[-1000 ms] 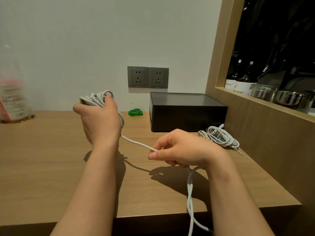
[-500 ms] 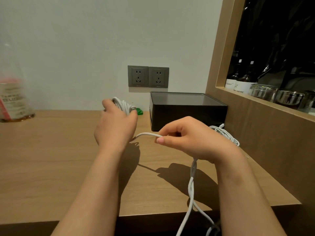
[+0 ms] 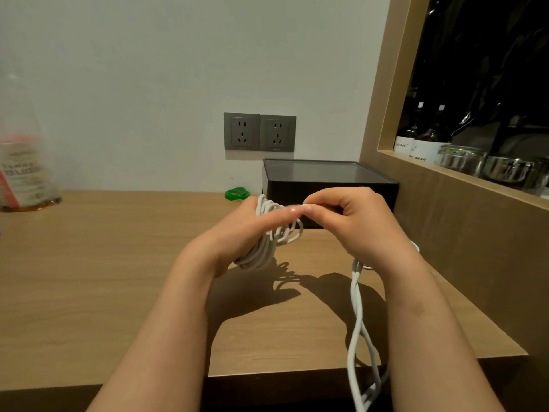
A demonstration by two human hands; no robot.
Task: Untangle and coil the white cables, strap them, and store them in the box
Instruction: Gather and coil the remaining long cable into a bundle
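Note:
My left hand (image 3: 252,230) grips a coil of white cable (image 3: 267,245) wound into several loops, held above the wooden desk (image 3: 118,278). My right hand (image 3: 350,218) pinches the same cable right beside the coil, thumb and forefinger meeting my left fingertips. From under my right wrist the loose twisted length of cable (image 3: 358,331) hangs down over the desk's front edge. The black box (image 3: 329,181) stands closed just behind both hands. A second cable bundle is almost wholly hidden behind my right wrist.
A green strap roll (image 3: 236,194) lies by the wall left of the box. Two grey wall sockets (image 3: 260,132) sit above it. A blurred bottle (image 3: 20,173) stands far left. At right a wooden shelf ledge (image 3: 463,185) carries bottles and glass jars.
My left hand has swung right with the coil and turned it on end. My right hand has risen to meet it, bringing the cable up against the coil.

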